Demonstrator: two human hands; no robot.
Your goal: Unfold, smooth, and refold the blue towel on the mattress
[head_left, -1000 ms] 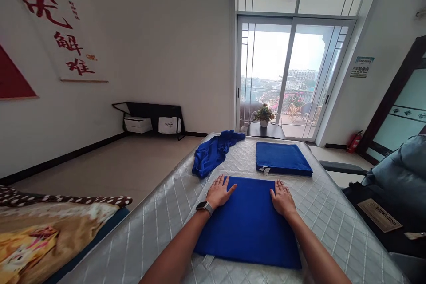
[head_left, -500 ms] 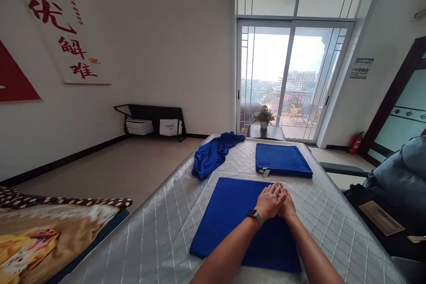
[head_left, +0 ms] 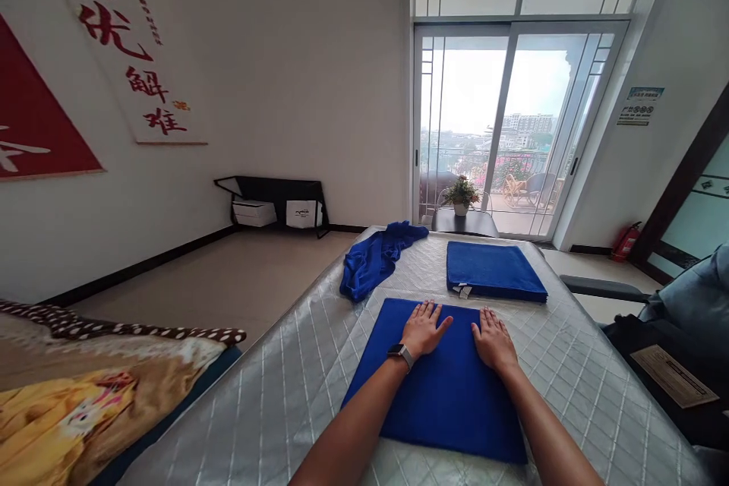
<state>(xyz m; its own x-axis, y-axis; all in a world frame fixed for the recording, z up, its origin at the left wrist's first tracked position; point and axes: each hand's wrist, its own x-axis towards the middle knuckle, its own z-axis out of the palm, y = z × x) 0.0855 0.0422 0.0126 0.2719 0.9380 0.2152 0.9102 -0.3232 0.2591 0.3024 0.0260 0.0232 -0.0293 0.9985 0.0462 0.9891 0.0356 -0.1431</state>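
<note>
A flat folded blue cloth (head_left: 456,395) lies on the silver quilted cover (head_left: 273,402). My left hand (head_left: 424,328), with a watch on its wrist, rests palm down on the cloth's upper middle, fingers spread. On the cloth's upper right part lies my right hand (head_left: 494,338), also flat, its thumb apart from the fingers. Neither hand holds anything. Beyond them sits a folded blue stack (head_left: 495,269) with a white tag at its near left corner. A crumpled blue cloth (head_left: 373,262) is at the far left of the cover.
A potted plant (head_left: 460,194) stands on a chair behind the cover's far edge. At the right are a grey armrest (head_left: 604,288) and a dark bag (head_left: 643,364). A patterned blanket (head_left: 159,372) lies at the lower left.
My hands were together, one over the other, near the cloth's upper right. They have moved apart, the left hand going left, and both now lie flat. The view has shifted slightly left.
</note>
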